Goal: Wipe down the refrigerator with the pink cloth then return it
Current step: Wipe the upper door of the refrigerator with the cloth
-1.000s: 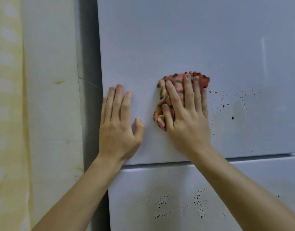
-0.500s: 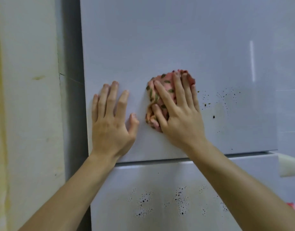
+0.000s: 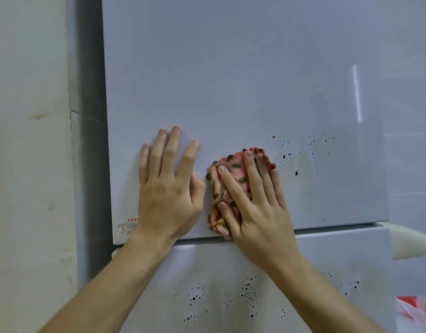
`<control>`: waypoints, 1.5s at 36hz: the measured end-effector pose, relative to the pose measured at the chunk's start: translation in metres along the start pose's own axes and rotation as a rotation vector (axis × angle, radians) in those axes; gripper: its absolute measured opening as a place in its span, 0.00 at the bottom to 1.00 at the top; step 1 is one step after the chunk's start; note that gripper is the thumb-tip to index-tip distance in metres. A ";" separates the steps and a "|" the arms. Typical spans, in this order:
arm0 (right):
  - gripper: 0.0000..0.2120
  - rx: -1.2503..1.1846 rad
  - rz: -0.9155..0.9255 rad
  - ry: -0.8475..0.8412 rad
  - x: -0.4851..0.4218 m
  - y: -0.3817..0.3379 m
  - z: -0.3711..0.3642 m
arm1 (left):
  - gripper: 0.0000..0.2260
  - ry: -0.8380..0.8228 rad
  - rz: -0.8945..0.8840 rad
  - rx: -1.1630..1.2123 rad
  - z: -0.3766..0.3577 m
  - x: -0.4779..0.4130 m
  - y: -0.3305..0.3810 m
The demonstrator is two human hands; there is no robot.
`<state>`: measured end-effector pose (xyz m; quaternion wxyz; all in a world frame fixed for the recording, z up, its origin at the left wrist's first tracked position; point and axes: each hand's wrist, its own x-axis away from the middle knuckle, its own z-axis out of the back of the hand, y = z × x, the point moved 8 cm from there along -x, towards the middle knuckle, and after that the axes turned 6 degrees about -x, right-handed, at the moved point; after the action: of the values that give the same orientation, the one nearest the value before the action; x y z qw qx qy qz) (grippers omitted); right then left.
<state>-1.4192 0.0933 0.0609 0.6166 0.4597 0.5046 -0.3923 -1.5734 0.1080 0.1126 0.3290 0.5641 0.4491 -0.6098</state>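
Since half a second ago the cloth (image 3: 233, 173) has been drawn down the fridge (image 3: 255, 56) by the right hand (image 3: 260, 212). Its lower fold is now found at the bottom edge of the upper door (image 3: 159, 80), where before it was kept well above that edge. The left hand (image 3: 167, 191) has been shifted away from the door's left edge and is now set just beside the cloth.

The cloth, pink with green flecks, is bunched and pressed against the door under the right hand. The right fingers (image 3: 252, 179) are laid out straight and slightly spread over it, and the thumb is stretched across its lower left part. Nothing is gripped. The left hand is held wide and flat on the bare door, fingers straight and pointed up, and nothing is held in it.

Dark specks (image 3: 303, 150) are scattered on the upper door just right of the cloth, with a faint smear among them. More are seen on the lower door (image 3: 339, 255), below both wrists. A small label (image 3: 129, 224) in red print is placed near the upper door's lower left corner. A pale wall (image 3: 26, 164) is seen at the left, and a cream part (image 3: 409, 243) at the fridge's right side.
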 end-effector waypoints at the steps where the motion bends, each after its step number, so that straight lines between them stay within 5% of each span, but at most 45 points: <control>1: 0.26 0.006 -0.004 0.011 -0.008 0.003 0.001 | 0.24 -0.001 0.002 -0.004 0.000 -0.001 0.000; 11: 0.27 0.032 -0.166 0.124 -0.085 0.041 0.012 | 0.24 -0.014 0.008 -0.015 0.000 0.000 0.000; 26: 0.27 0.073 -0.042 -0.057 0.023 0.046 0.021 | 0.24 -0.026 -0.117 0.013 -0.001 -0.003 0.043; 39: 0.28 0.077 -0.204 0.046 -0.071 0.100 0.036 | 0.24 -0.024 -0.078 0.044 -0.013 0.001 0.046; 54: 0.29 0.022 -0.206 -0.032 0.031 0.107 0.042 | 0.26 0.021 -0.117 -0.023 -0.018 0.002 0.050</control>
<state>-1.3014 0.0813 0.0511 0.5760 0.4057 0.5348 -0.4665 -1.5211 0.1058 0.1024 0.2948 0.5392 0.4917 -0.6169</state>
